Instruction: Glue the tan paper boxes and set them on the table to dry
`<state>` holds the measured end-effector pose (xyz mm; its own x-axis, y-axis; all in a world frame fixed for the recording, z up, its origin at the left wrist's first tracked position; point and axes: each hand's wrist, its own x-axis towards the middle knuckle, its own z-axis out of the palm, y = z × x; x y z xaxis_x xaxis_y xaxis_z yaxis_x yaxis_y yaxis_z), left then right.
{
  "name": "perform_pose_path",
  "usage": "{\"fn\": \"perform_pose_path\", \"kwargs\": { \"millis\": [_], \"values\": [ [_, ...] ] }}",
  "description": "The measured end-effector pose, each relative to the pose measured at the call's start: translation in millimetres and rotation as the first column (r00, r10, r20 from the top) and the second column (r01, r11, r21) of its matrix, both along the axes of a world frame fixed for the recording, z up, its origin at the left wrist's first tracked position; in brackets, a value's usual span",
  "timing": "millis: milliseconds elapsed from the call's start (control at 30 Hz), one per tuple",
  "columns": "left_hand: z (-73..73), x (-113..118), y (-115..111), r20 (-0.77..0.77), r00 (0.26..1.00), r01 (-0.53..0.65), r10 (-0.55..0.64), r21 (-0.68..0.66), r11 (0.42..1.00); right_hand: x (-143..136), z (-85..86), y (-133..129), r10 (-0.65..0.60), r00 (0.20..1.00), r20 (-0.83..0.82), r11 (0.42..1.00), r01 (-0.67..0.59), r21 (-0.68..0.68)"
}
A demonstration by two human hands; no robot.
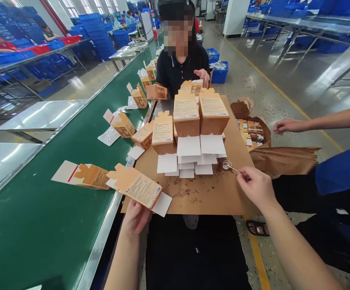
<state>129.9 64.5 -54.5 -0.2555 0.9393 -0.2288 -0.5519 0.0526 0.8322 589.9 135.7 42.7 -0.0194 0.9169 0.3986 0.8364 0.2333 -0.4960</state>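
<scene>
The box (pixel 141 188) lies across my left hand (pixel 137 217), held up over the left edge of the brown cardboard (pixel 232 195), its white flap (pixel 163 204) sticking out toward my lap. My left thumb and fingers are closed around its underside; if I pinched harder, I think the thin card could buckle, and if I held it looser, it could tip off my palm. My right hand (pixel 258 187) has thumb and fingertips pinched on a thin stick (pixel 235 170), its far end at a small clear dish (pixel 227 164). A careless flick there might knock the dish over, or drip onto the white flaps (pixel 188 146) of the stacked boxes (pixel 187 112) just beside it. Those boxes sit two layers up, so a bumped elbow could topple them.

Most of my left fingers are hidden under the box. I can't make out what the dish contains, nor whether the stick's tip dips in. The tabs on my box overlap the carton (pixel 93 176) on the green belt (pixel 42 229); I can't tell if they touch. The helper at my right is cut off by the frame.
</scene>
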Motion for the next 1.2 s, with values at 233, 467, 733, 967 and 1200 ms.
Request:
{"fn": "perform_pose_path", "kwargs": {
  "millis": [233, 467, 733, 967, 1200],
  "values": [
    [14.7, 1, 8, -0.179, 0.973, 0.135, -0.146, -0.076, 0.988, -1, -3.5, 38, 0.071, 0.994, 0.086, 0.991, -0.060, -0.119],
    [29.3, -3, 6, -0.275, 0.925, 0.232, -0.261, -0.133, 0.964, -10, -6.4, -11, 0.060, 0.991, -0.117, 0.998, -0.063, -0.023],
    [31.2, -14, 5, -0.393, 0.867, 0.244, -0.305, -0.198, 0.949, -152, -47.5, -64, 0.456, 0.803, -0.383, 0.855, -0.515, -0.062],
    [57.4, -2, 9, -0.395, 0.832, 0.326, -0.390, -0.219, 0.919, -157, -57.1, -46, 0.502, 0.809, -0.305, 0.832, -0.548, -0.083],
    [77.6, 8, 7, -0.598, 0.731, 0.270, -0.328, -0.188, 0.944, -131, -42.4, -60, 0.330, 0.839, -0.432, 0.919, -0.390, -0.056]
  ]
}}
